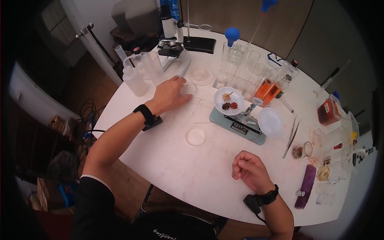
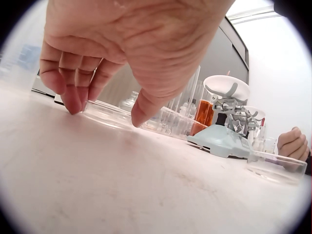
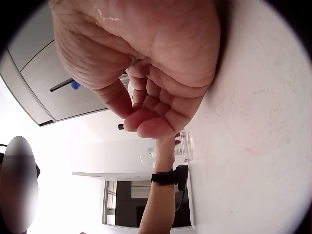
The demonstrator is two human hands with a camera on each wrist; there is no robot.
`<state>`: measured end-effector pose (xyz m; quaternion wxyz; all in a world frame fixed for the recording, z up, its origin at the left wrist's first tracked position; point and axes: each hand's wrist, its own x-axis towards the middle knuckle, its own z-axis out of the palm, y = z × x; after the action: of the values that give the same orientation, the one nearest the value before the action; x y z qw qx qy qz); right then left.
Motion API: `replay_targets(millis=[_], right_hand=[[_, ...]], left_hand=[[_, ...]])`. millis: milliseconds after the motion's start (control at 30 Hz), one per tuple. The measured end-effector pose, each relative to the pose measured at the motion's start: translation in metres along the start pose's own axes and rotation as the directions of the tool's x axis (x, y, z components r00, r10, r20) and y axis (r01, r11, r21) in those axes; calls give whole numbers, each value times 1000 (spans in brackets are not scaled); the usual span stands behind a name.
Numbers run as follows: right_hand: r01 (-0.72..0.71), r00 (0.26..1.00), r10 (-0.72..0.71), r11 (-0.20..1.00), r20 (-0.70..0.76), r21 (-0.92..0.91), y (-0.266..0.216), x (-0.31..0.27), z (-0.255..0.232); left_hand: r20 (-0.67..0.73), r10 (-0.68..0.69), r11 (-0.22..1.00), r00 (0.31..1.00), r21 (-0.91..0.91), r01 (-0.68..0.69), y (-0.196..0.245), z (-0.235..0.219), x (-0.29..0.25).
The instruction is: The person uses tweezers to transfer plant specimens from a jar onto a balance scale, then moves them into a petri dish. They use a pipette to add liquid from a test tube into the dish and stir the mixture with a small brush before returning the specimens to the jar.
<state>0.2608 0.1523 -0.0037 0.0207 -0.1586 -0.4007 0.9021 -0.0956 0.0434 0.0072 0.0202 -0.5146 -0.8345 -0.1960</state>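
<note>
My left hand [image 1: 173, 94] reaches over the far left of the table. It holds a shallow clear petri dish [image 2: 109, 116] lying on the tabletop, thumb on one side of the rim and fingertips on the other. A second clear petri dish [image 1: 195, 136] sits nearer me, between the two hands. Behind the left hand is another pair of round glass dishes [image 1: 201, 76]. My right hand [image 1: 252, 170] rests on the table at the near right, its fingers loosely curled and nothing in them.
A green balance scale [image 1: 238, 126] with dried spices [image 1: 230, 105] on one pan stands at centre right. Plastic bottles [image 1: 135, 81] and a microscope [image 1: 170, 44] are at the back left. Test tubes with orange liquid [image 1: 268, 92], tweezers [image 1: 291, 138] and a purple roll [image 1: 305, 186] lie toward the right.
</note>
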Motion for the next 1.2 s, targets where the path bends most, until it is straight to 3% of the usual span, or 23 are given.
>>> replay_targets(millis=[167,733,833,867,1000,1200], right_hand=[[3,1000,-3,1000,10,1,1,1,-1],[-5,999,6,1000,37,-23,0,-1,-2],[1,999,0,1000,53,-21,-1,-1,-4],[0,998,1,1000,59,-19,-1,-1,-4],[3,998,-3,1000,59,-5,-1,-2,-5],[22,997,-22,1000,79,-4,1,-1,-7]], left_hand=[[-10,14,1000,1000,11,-13,1,2,3],[46,-130,990,990,62,127,11,2,16],[27,-74,995,997,69,72,5,3,14],[94,-97,995,991,49,92,15,-11,9],[138,-52,997,989,60,44,26,-42,-20],[352,112,993,929,-61,-97,51,-71,-79]])
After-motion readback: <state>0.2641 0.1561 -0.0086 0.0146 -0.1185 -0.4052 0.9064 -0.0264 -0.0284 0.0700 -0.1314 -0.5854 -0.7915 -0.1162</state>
